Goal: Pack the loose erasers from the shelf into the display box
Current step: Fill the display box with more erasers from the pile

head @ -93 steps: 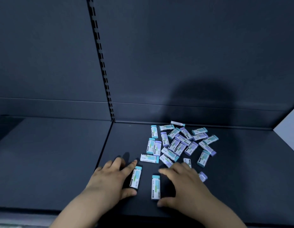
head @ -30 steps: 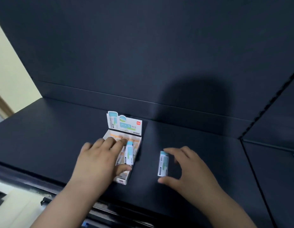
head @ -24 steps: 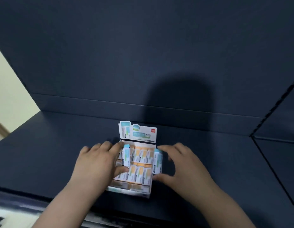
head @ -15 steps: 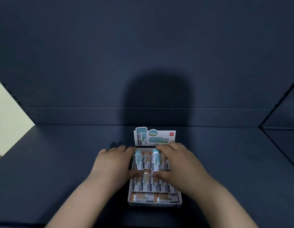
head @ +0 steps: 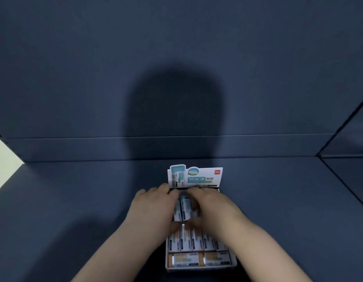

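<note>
Head view shows me both hands working over the back row of the display box (head: 201,268), which sits on the dark blue shelf (head: 75,200) with its printed header card (head: 197,177) standing upright at the rear. I have the left hand (head: 154,208) curled round one eraser (head: 176,211), fingers over its far end and thumb under the near end. The right hand (head: 213,208) pinches a teal-capped eraser (head: 186,207) the same way. The two pieces lie side by side, long axis pointing away from me, directly over the rear compartment. That patch is smeared, so I cannot tell whether they are already seated or just above the row.

Nearer to me, the middle row (head: 197,241) looks filled with erasers standing shoulder to shoulder. The front row (head: 199,259) holds two lying crosswise.

I judge this to be the placing step: both pieces are at the box and need setting down. The next move calls for lowering them square into the rear row, snug against whatever is there, then opening thumb and fingers and lifting straight up so the neighbours are not dragged out. After that I would go back for more stock. How many erasers remain loose I cannot tell from this view.
</note>
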Tool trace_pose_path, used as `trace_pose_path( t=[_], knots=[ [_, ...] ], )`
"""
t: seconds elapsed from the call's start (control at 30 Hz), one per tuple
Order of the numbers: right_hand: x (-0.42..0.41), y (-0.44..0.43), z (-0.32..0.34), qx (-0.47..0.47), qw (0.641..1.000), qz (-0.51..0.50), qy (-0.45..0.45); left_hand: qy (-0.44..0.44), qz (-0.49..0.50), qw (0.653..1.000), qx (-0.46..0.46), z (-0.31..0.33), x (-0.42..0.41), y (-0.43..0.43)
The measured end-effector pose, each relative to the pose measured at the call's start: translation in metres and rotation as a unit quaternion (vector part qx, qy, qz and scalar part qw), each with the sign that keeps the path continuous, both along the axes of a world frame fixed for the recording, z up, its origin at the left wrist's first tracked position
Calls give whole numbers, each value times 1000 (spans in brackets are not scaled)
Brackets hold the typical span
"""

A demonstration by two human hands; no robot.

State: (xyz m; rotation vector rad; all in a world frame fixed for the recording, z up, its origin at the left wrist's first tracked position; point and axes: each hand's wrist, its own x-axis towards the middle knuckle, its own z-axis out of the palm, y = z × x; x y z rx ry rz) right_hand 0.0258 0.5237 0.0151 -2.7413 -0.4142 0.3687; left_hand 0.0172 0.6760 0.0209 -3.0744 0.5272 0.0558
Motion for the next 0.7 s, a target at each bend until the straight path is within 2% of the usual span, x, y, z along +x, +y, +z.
trace_pose_path(
  t=[0.27, 0.7],
  knots=[
    [1, 1, 2, -13, 1000, -13, -9, 26, 7, 1000, -6, 1, -1, 1],
    [-1, 3, -1, 33, 999, -1, -41, 28, 16, 999, -15, -4, -2, 2]
  ],
)
